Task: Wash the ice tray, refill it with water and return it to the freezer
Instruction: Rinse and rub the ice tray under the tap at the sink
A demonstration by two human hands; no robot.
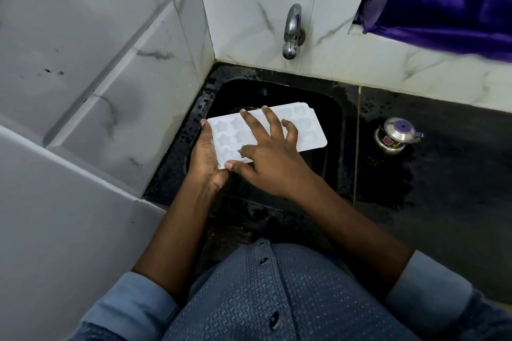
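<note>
Two hands on the ice tray, no water from the tap

Both hands meet on the white ice tray [307,130], held face-up over the black sink [343,147] — not resting in it, as far as I can judge from this feed. Its long axis runs from near-left to far-right, and the star and heart cells look empty. The left hand [203,155] grips the near-left end with its fingers curled round that short edge, so the weight is carried from that side. The right hand [266,158] lies flat across the top, fingers spread wide over the cells and thumb at the near corner; it presses or rubs and does not clasp. I take this for the washing step, with the refill and the freezer ahead.

What I would watch is the tap [292,32]. It sits on the wall beyond the tray's far long edge, and I see no stream from it. To get under the spout, the tray has to go away from the body. The right hand is nearer the tap and is the one free to reach for it. On the wet counter [443,188] to the right stands a small steel pot [396,135], well apart from the tray.
</note>
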